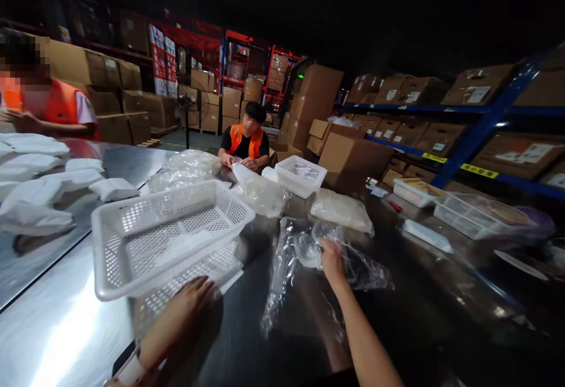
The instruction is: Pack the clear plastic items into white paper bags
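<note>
My left hand [190,295] lies flat, fingers stretched, on the lower of two stacked white plastic baskets [145,240] on the steel table [57,328]. The top basket is tilted and holds a few white packets. My right hand [332,259] reaches forward into a crumpled clear plastic bag [291,257] lying on the table, fingers closed on the film. More filled clear bags [341,209] lie just beyond it.
Across the table a person in an orange vest [245,139] handles bags beside another white basket [301,175]. A second person in orange [39,107] stands at far left near white packets [35,187]. Trays [477,215] and cardboard boxes on blue shelving [485,122] line the right.
</note>
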Demonstrator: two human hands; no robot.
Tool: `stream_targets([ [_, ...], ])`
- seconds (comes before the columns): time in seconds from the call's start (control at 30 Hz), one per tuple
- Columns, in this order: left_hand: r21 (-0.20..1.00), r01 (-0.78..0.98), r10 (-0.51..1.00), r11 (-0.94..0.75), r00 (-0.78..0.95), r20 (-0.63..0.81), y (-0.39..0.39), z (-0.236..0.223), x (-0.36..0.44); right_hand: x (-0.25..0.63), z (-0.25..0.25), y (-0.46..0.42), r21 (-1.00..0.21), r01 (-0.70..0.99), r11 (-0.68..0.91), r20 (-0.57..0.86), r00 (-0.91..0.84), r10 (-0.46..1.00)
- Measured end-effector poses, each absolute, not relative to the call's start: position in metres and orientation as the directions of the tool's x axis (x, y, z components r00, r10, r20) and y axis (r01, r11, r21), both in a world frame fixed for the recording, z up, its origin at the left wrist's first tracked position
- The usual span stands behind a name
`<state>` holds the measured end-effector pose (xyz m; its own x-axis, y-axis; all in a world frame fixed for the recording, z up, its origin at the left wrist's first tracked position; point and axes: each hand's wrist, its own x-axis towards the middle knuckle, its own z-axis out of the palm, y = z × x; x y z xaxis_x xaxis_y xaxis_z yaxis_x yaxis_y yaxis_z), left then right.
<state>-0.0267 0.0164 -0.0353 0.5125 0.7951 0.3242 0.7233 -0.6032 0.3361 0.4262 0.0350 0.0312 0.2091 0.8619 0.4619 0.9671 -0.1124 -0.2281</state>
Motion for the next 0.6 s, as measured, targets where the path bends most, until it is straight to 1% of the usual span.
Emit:
stream_targets([
  [0.1, 0.24, 0.735, 0.761, -0.634, 0.538, 0.362, 0.024, -0.051, -0.028, 0.415, 0.031, 0.021, -0.232, 0.97, 0.077, 0.428, 0.03, 0.903],
  [0.17, 0.216, 0.767, 0.777, -0.604, 0.507, 0.374, 0.025, -0.053, -0.025, 0.407, 0.028, 0.015, -0.249, 0.958, 0.141, 0.394, -0.033, 0.919],
  [0.23, 0.223, 0.777, 0.789, -0.588, 0.491, 0.369, 0.021, -0.048, -0.021, 0.401, 0.026, 0.015, -0.276, 0.948, 0.16, 0.372, -0.049, 0.927],
  [0.3, 0.266, 0.745, 0.779, -0.612, 0.509, 0.366, 0.013, -0.039, -0.016, 0.397, 0.025, 0.018, -0.305, 0.941, 0.144, 0.364, -0.024, 0.931],
  [0.4, 0.41, 0.636, 0.756, -0.654, 0.523, 0.394, -0.003, -0.026, -0.003, 0.387, 0.027, 0.019, -0.338, 0.937, 0.083, 0.351, 0.044, 0.935],
  [0.47, 0.497, 0.552, 0.742, -0.669, 0.527, 0.414, -0.01, -0.019, 0.01, 0.374, 0.028, 0.01, -0.354, 0.933, 0.069, 0.328, 0.055, 0.943],
  [0.53, 0.522, 0.497, 0.718, -0.694, 0.541, 0.439, -0.014, -0.014, 0.026, 0.356, 0.026, -0.013, -0.373, 0.92, 0.118, 0.292, -0.004, 0.957],
  [0.6, 0.48, 0.493, 0.688, -0.725, 0.557, 0.465, -0.016, -0.007, 0.042, 0.336, 0.021, -0.046, -0.44, 0.868, 0.228, 0.268, -0.116, 0.956],
])
